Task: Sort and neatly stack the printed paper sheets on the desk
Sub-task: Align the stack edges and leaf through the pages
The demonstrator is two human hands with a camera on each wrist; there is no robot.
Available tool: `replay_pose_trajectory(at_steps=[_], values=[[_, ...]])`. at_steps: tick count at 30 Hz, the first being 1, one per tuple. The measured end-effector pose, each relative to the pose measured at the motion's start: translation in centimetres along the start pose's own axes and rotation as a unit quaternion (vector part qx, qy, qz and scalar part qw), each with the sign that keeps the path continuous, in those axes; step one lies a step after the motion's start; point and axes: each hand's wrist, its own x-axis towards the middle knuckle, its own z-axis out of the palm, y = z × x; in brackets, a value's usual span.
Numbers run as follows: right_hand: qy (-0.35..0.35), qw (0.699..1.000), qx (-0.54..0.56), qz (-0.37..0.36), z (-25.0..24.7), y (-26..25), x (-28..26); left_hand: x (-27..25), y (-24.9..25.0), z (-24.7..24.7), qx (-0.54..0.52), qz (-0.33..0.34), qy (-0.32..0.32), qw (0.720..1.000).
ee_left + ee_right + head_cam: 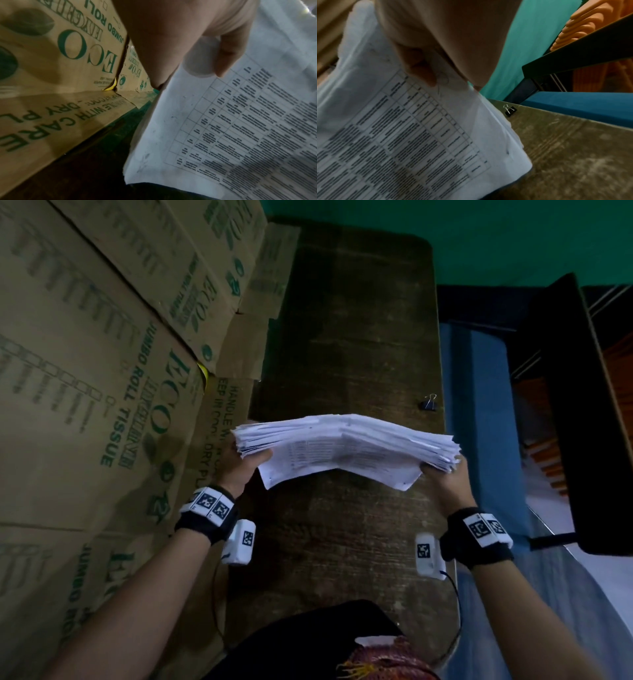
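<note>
A thick stack of printed paper sheets point(342, 448) is held up above the dark wooden desk point(346, 542), tilted with its printed face toward me. My left hand point(245, 465) grips its left end, thumb on the front sheet. My right hand point(443, 477) grips its right end the same way. The sheet edges are uneven and fanned at both ends. The left wrist view shows my thumb point(228, 54) pressed on a page with a printed table point(240, 128). In the right wrist view, my thumb point(423, 70) lies on the same kind of page point(412, 135).
Large cardboard boxes point(102, 371) marked for tissue rolls stand along the desk's left side. A black binder clip point(429, 402) point(510, 110) lies near the desk's right edge. To the right are a blue surface point(486, 405) and a black shelf point(582, 405) with orange items.
</note>
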Motion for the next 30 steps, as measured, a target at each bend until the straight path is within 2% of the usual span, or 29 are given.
replay_pose_trajectory(at_steps=[2,5,7,9,12,15,17,18,20,22,24,26,28,30], values=[[-0.024,0.999,-0.030,-0.003,0.0,0.3,-0.1,0.1,-0.1,-0.6,0.034,0.043,-0.049,0.997],[-0.036,0.998,-0.035,0.039,0.2,2.2,-0.2,0.7,-0.1,-0.4,0.034,0.064,-0.059,0.996],[-0.028,0.996,-0.044,0.065,0.4,2.6,-0.3,0.9,0.2,0.0,0.024,0.058,-0.063,0.996],[-0.013,0.996,-0.067,0.055,0.7,2.7,-0.1,1.3,0.3,0.0,0.008,0.039,-0.054,0.998],[0.013,0.997,-0.026,0.075,0.9,1.1,0.7,1.6,0.0,-0.6,-0.013,0.001,-0.006,1.000],[-0.013,1.000,-0.013,0.012,0.6,-2.3,2.1,1.8,0.1,-1.3,0.009,-0.062,0.012,0.998],[-0.057,0.996,-0.048,-0.041,0.6,-5.5,3.1,1.9,0.8,-0.9,0.108,-0.076,-0.014,0.991],[-0.079,0.992,-0.073,-0.061,0.7,-7.0,3.5,1.9,1.4,-0.4,0.165,-0.059,-0.037,0.984],[-0.128,0.980,-0.126,-0.086,1.1,-9.4,4.4,1.7,3.5,1.6,0.231,0.034,-0.087,0.968],[-0.150,0.963,-0.195,-0.111,1.8,-11.3,4.8,1.2,6.6,4.3,0.227,0.116,-0.147,0.956],[-0.167,0.934,-0.281,-0.142,2.6,-12.7,5.0,0.7,9.5,6.8,0.159,0.135,-0.224,0.952],[-0.172,0.907,-0.350,-0.158,3.3,-13.8,4.7,0.3,11.3,8.2,0.091,0.125,-0.279,0.948],[-0.163,0.887,-0.401,-0.164,3.4,-14.5,4.2,-0.1,12.0,8.7,0.064,0.105,-0.265,0.956],[-0.144,0.861,-0.468,-0.138,2.2,-14.4,3.8,-0.4,11.6,8.6,0.029,0.095,-0.215,0.972]])
